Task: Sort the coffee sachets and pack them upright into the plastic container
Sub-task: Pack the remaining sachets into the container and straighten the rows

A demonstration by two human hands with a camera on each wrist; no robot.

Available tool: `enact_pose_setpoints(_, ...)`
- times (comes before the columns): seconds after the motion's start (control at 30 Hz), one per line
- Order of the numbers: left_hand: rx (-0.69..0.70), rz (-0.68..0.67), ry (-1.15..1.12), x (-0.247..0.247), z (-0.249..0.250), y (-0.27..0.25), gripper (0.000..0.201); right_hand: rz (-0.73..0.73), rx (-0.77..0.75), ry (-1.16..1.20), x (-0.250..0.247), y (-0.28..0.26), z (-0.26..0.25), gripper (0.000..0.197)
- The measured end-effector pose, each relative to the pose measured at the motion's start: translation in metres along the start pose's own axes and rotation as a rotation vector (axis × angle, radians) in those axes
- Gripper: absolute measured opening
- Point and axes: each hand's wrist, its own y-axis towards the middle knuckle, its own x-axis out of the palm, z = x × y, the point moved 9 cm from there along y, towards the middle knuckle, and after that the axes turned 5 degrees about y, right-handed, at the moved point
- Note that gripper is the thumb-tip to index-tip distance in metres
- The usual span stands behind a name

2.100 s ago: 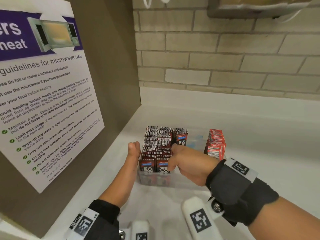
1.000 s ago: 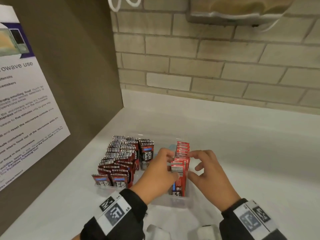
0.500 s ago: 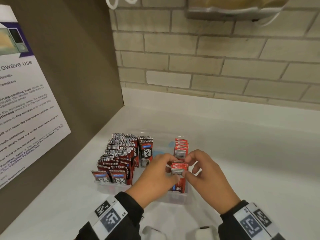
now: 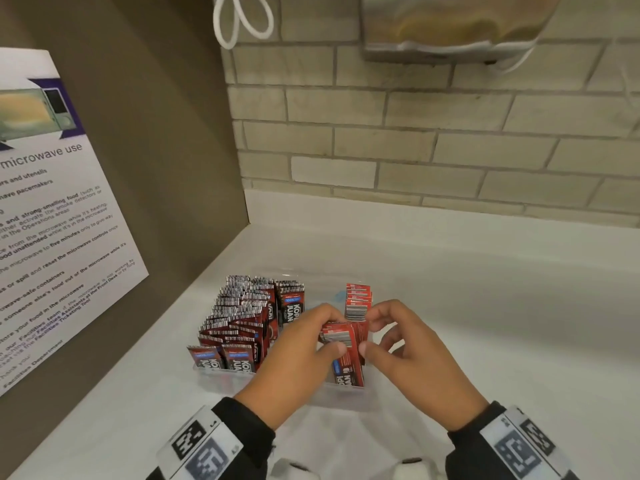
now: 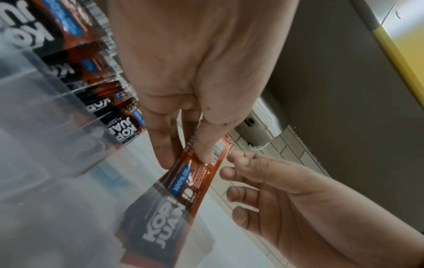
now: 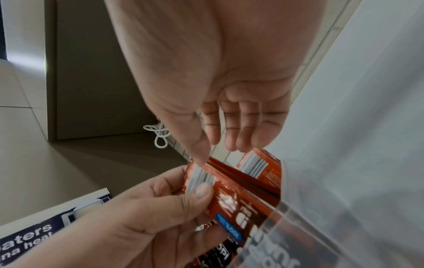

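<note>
A clear plastic container stands on the white counter. Dark red sachets fill its left rows upright. Bright red sachets stand in its right row, split into a rear group and a front bundle. My left hand pinches the top of the front bundle between thumb and fingers, which the left wrist view shows on the sachet. My right hand is beside it, thumb tip touching the bundle's top right edge, its fingers loose over the rear group.
A brown side panel with a microwave poster stands close on the left. The brick wall lies behind, with a metal dispenser and a white cord loop above. Bare counter lies to the right.
Both hands moved from the dark rows to the red row. The front red bundle now leans away from the rear group, and my right fingers have loosened.
</note>
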Motion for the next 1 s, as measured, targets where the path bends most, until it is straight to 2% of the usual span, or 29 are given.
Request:
enact_pose_setpoints(0.13,-0.005,0.097,-0.103,-0.029,0.005,-0.008,0.023,-0.062,-0.071,-0.056,0.004,0.0,-0.015,0.037)
enact_pose_setpoints(0.27,-0.031,0.142,-0.385,-0.056,0.012,-0.019,0.017,-0.287,-0.123,-0.011,0.035,0.002,-0.044,0.061)
enact_pose_setpoints(0.33,-0.03,0.16,-0.474,-0.068,0.016,-0.023,0.017,-0.336,-0.144,0.071,0.05,0.005,-0.058,0.06)
enact_pose_setpoints(0.4,-0.035,0.17,-0.532,-0.077,0.014,-0.024,0.02,-0.319,-0.145,0.145,0.057,0.01,-0.067,0.055)
enact_pose_setpoints(0.53,-0.036,0.2,-0.66,-0.097,0.003,-0.021,0.045,-0.285,-0.047,0.366,0.071,0.027,-0.076,0.049)
enact_pose_setpoints(0.6,-0.04,0.18,-0.733,-0.104,-0.002,-0.019,0.049,-0.29,0.031,0.568,0.083,0.035,-0.079,0.051)
enact_pose_setpoints(0.67,-0.06,0.085,-0.841,-0.104,-0.004,-0.017,0.05,-0.328,0.086,0.756,0.098,0.042,-0.084,0.059)
enact_pose_setpoints(0.77,-0.068,-0.02,-0.942,-0.106,-0.007,-0.016,0.042,-0.39,0.1,0.898,0.119,0.05,-0.1,0.057)
enact_pose_setpoints(0.83,-0.069,0.016,-0.951,-0.115,-0.014,-0.013,0.036,-0.37,0.101,0.886,0.124,0.056,-0.108,0.057)
enact_pose_setpoints(0.9,-0.074,0.073,-0.923,-0.122,-0.019,-0.009,0.026,-0.318,0.099,0.779,0.125,0.06,-0.112,0.055)
enact_pose_setpoints(1.0,-0.072,0.182,-0.98,-0.13,-0.021,-0.001,0.023,-0.15,-0.026,0.365,0.111,0.064,-0.12,0.051)
